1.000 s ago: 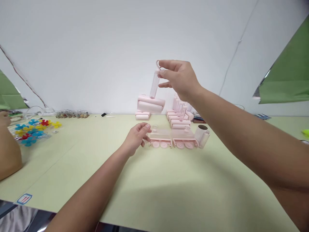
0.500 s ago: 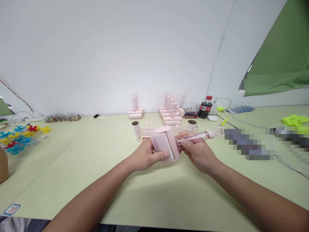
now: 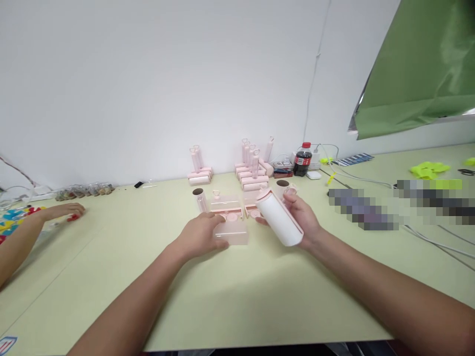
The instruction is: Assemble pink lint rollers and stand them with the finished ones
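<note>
My right hand (image 3: 306, 217) is closed around a lint roller (image 3: 279, 217), tilted above the table, its white paper roll toward me and a pink edge along the top. Most of its handle is hidden by that hand. My left hand (image 3: 200, 235) grips the left end of an open pink case (image 3: 233, 235), thumb on the near side and fingers over the far side. The case lies on the table with round pink parts inside. Beside it, partly behind the roller, is another open pink case (image 3: 252, 200).
Finished-looking pink lint rollers stand by the wall at left (image 3: 200, 175) and centre (image 3: 254, 183). Brown-cored rolls (image 3: 282, 184), a cola bottle (image 3: 302, 160) and cables (image 3: 363, 178) lie about. Another person's hand (image 3: 63, 212) is among colourful pieces (image 3: 13, 217) at far left.
My left hand has left the lint roller and moved down-left onto the open case. The roller has turned in my right hand, showing its white side. Another person's hand has appeared at left.
</note>
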`<state>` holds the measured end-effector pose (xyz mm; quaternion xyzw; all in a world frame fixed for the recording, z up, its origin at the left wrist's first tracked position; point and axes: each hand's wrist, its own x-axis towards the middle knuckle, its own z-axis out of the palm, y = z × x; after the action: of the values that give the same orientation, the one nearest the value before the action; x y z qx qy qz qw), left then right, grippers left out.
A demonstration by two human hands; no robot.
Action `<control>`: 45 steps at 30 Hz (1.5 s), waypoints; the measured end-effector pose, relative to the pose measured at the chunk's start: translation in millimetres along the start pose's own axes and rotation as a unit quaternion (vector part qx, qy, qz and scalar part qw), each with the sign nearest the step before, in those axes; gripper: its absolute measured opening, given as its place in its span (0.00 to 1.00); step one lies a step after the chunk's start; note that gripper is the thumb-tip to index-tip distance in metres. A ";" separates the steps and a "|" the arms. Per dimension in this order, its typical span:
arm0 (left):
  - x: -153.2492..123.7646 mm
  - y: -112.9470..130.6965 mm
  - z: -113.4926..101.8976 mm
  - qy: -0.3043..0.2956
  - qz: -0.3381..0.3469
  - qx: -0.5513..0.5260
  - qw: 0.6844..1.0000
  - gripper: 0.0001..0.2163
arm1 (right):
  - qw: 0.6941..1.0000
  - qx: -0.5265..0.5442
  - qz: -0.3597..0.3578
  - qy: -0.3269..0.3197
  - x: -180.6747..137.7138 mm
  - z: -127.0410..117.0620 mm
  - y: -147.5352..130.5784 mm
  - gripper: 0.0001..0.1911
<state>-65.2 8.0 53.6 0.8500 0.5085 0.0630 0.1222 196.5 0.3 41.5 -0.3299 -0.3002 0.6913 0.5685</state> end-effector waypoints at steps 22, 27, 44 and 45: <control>5.4 -4.6 15.4 -0.006 -0.106 -0.030 0.994 0.34 | 0.995 -0.059 -0.038 -0.074 18.0 7.3 46.3 0.14; 5.6 -5.3 18.7 -0.002 -0.109 -0.021 0.994 0.32 | 0.992 -0.077 -0.057 -0.078 17.9 6.4 46.4 0.14; 9.1 -3.3 28.6 0.022 -0.112 -0.004 0.993 0.29 | 0.994 -0.050 -0.035 -0.090 25.6 1.4 36.7 0.13; 9.1 -3.3 28.5 0.023 -0.112 -0.004 0.993 0.29 | 0.995 -0.050 -0.032 -0.086 26.3 1.8 37.7 0.12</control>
<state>-57.0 13.4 25.1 0.7856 0.6030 0.0701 0.1200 169.4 19.6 9.7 -0.2874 -0.3927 0.6827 0.5451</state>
